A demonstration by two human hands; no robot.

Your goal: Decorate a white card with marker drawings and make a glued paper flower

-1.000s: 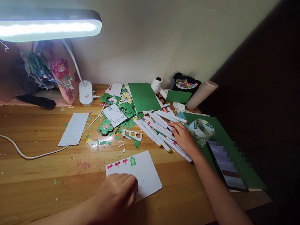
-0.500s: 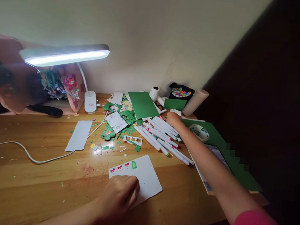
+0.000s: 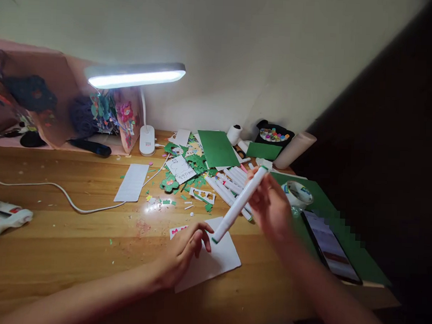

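My right hand (image 3: pixel 273 205) is closed around a white marker (image 3: pixel 238 207) with green ends, held tilted above the desk. The marker's lower end hangs over a white card (image 3: pixel 223 262). My left hand (image 3: pixel 184 251) is over that card, its fingers loosely bent and apart, with nothing in them. Its fingertips are close to the marker's lower end; whether they touch it I cannot tell. Small pink bows drawn on the card show partly beside my left hand, which covers the rest of the row. Several more white markers (image 3: pixel 233 179) lie in a heap beyond my hands.
Green paper scraps (image 3: pixel 196 163) and a green sheet (image 3: pixel 218 150) lie at the back. A lit lamp (image 3: pixel 147 140) stands behind, its cable crossing the desk. At right are a tape roll (image 3: pixel 297 194) and a phone (image 3: pixel 332 246); a marker holder (image 3: pixel 274 134) stands behind.
My right hand has come back from the marker heap with a marker in it. My left hand has gone from a closed shape to open fingers. The view has shifted left.
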